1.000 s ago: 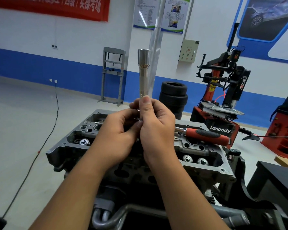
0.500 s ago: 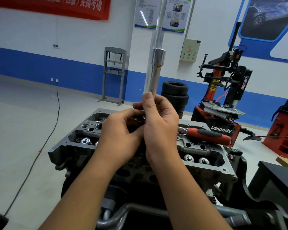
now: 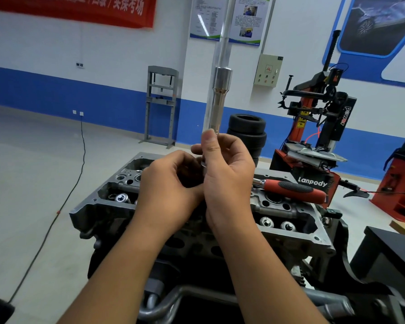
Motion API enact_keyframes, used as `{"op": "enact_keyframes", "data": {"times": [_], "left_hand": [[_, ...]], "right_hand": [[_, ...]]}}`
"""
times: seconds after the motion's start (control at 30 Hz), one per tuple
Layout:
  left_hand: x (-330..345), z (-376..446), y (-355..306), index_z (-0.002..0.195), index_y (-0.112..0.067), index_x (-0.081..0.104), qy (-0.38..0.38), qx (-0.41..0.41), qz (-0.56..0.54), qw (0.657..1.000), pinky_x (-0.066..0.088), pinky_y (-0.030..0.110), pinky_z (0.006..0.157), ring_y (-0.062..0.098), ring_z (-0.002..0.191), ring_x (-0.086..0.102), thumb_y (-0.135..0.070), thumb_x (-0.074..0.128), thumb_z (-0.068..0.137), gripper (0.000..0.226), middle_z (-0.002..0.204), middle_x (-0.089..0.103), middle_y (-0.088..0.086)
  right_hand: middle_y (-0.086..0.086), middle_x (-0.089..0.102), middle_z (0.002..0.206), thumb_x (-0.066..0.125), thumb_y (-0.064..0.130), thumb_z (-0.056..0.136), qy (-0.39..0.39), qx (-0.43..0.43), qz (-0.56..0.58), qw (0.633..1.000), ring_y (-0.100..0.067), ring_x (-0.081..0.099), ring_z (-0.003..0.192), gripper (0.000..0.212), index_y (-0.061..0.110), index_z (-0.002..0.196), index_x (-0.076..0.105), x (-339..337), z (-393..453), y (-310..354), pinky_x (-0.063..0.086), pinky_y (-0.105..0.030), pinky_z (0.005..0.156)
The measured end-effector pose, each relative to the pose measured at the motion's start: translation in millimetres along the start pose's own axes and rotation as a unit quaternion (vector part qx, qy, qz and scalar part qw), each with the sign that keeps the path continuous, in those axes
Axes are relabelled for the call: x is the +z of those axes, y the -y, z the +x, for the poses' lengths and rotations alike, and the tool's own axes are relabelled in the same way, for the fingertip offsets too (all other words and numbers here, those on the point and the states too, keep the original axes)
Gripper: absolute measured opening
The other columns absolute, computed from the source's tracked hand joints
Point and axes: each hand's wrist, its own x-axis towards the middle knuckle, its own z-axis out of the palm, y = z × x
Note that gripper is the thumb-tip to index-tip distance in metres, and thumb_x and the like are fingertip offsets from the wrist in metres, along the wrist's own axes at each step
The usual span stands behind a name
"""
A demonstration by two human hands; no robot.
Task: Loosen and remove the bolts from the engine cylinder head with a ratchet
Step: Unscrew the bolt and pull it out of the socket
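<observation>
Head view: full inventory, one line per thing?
extension bar: 1, silver, upright, held above the head
cylinder head: 1, grey, centre, under the hands
ratchet: 1, red-black handle, lying on the head's right side
tyres: 1 stack, black, behind the head
tyre changer: 1, red-black, right rear
press frame: 1, grey, at the wall
cable: 1, black, on the floor, left
left hand: 1, curled at the bar's base
right hand: 1, gripping the bar

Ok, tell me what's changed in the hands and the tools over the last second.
The long socket extension has tipped from upright to leaning right at its top, and the right hand gripping it has loosened, its fingers now showing apart. The left hand stays curled against its lower end. The red-handled ratchet still lies untouched on the cylinder head.
</observation>
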Motion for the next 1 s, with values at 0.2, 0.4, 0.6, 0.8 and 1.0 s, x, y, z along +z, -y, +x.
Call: {"op": "enact_keyframes", "data": {"times": [0.2, 0.4, 0.6, 0.8, 1.0], "left_hand": [[-7.3, 0.9, -3.1, 0.118, -0.023, 0.073, 0.116, 0.016, -0.045, 0.992, 0.061, 0.035, 0.092, 0.004, 0.099, 0.074, 0.003, 0.069, 0.091, 0.038, 0.103, 0.079, -0.009], [0.0, 0.1, -0.6, 0.099, -0.027, 0.076, 0.007, 0.004, 0.006, 1.0, 0.061, 0.027, 0.08, -0.003, 0.082, 0.073, -0.006, 0.081, 0.079, 0.03, 0.086, 0.078, -0.014], [-5.9, 3.1, 2.6, 0.112, -0.021, 0.075, 0.111, 0.018, -0.058, 0.992, 0.06, 0.028, 0.085, 0.005, 0.095, 0.076, 0.005, 0.07, 0.09, 0.035, 0.098, 0.08, -0.011], [-2.9, 3.0, 4.7, 0.103, -0.027, 0.075, 0.041, 0.008, -0.013, 0.999, 0.057, 0.021, 0.078, -0.001, 0.086, 0.074, -0.006, 0.078, 0.084, 0.028, 0.09, 0.078, -0.015], [-3.3, 3.3, 2.7, 0.11, -0.023, 0.075, 0.064, 0.012, -0.039, 0.997, 0.061, 0.027, 0.084, 0.002, 0.091, 0.075, 0.0, 0.076, 0.087, 0.032, 0.096, 0.08, -0.011]], "right_hand": [[0.001, 0.074, 0.08, 0.069, 0.038, 0.095, -0.004, -0.023, -0.019, 1.0, -0.008, 0.07, 0.077, 0.02, 0.021, 0.084, 0.07, -0.6, 0.0, -1.2, 0.055, -0.02, 0.072], [-0.004, 0.071, 0.077, 0.076, 0.037, 0.089, 0.006, -0.021, -0.031, 0.999, -0.014, 0.067, 0.074, 0.016, 0.027, 0.077, 0.071, 0.0, -0.8, -1.6, 0.061, -0.033, 0.071], [-0.002, 0.068, 0.074, 0.071, 0.041, 0.089, 0.005, -0.019, -0.023, 1.0, -0.015, 0.063, 0.074, 0.02, 0.031, 0.072, 0.072, -0.9, 0.1, -0.9, 0.056, -0.035, 0.074], [0.0, 0.071, 0.077, 0.074, 0.035, 0.092, 0.0, -0.008, -0.016, 1.0, -0.018, 0.067, 0.075, 0.018, 0.028, 0.075, 0.072, -0.3, 0.2, -2.5, 0.061, -0.051, 0.079], [-0.003, 0.068, 0.076, 0.072, 0.039, 0.091, 0.006, -0.014, -0.019, 1.0, -0.019, 0.065, 0.074, 0.02, 0.029, 0.073, 0.072, 0.7, 0.1, -2.3, 0.059, -0.043, 0.076]]}}
